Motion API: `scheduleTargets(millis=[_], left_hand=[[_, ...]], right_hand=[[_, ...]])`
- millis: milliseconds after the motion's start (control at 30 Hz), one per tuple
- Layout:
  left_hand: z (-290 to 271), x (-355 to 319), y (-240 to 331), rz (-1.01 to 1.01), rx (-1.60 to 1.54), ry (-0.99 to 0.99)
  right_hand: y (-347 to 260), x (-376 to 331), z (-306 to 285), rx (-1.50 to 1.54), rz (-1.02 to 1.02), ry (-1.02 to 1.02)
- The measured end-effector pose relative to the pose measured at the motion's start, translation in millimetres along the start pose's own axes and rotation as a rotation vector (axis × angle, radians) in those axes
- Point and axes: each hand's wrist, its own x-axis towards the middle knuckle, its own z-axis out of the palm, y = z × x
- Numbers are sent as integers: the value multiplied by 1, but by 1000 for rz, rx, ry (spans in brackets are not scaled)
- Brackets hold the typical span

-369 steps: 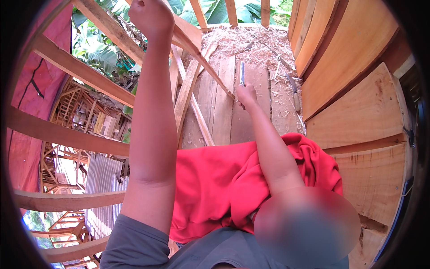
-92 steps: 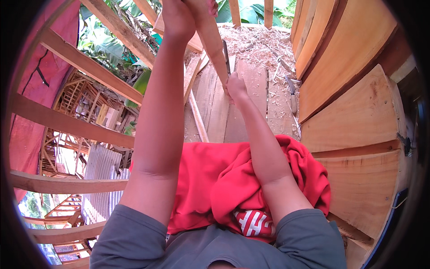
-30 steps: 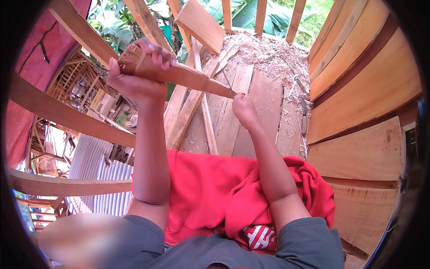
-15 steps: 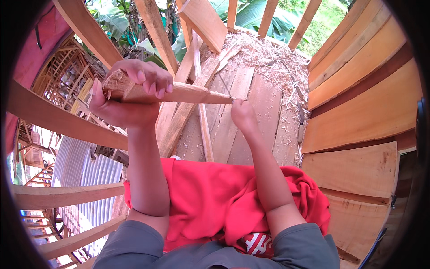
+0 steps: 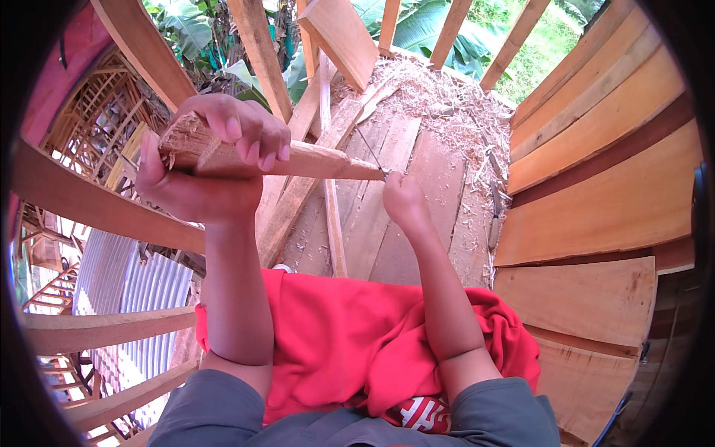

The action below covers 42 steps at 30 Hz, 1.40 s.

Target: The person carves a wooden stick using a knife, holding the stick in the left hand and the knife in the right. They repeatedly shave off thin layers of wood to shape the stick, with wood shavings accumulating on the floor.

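So the wood piece [image 5: 320, 160] is up above the plank floor [image 5: 366, 216], with the left hand's [image 5: 216, 195] grip wrapped round its thick end. Right hand's [image 5: 406, 200] grip is closed on a thin dark knife [image 5: 369, 147], blade right by the narrow end. Red cloth's [image 5: 335, 320] across the lap, pale shavings [image 5: 439, 93] scattered further out.

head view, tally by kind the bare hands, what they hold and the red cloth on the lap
Bare hands: 2 (left hand, right hand)
Wood piece: 1
Thin blade: 1
Red cloth: 1
Total: 5
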Motion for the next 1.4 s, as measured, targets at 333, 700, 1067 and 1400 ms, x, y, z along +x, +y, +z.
scheduleTargets(millis=[333,700,1067,1400], left_hand=[[-4,-2,2,-14,25,-55],[-14,-7,5,-49,6,-81],[-15,4,-3,4,-51,-162],[-8,7,-3,13,-35,-12]], right_hand=[[13,7,20,33,-107,114],[-17,-2,5,92,-182,-247],[30,12,18,67,-200,34],[48,9,31,58,-205,82]])
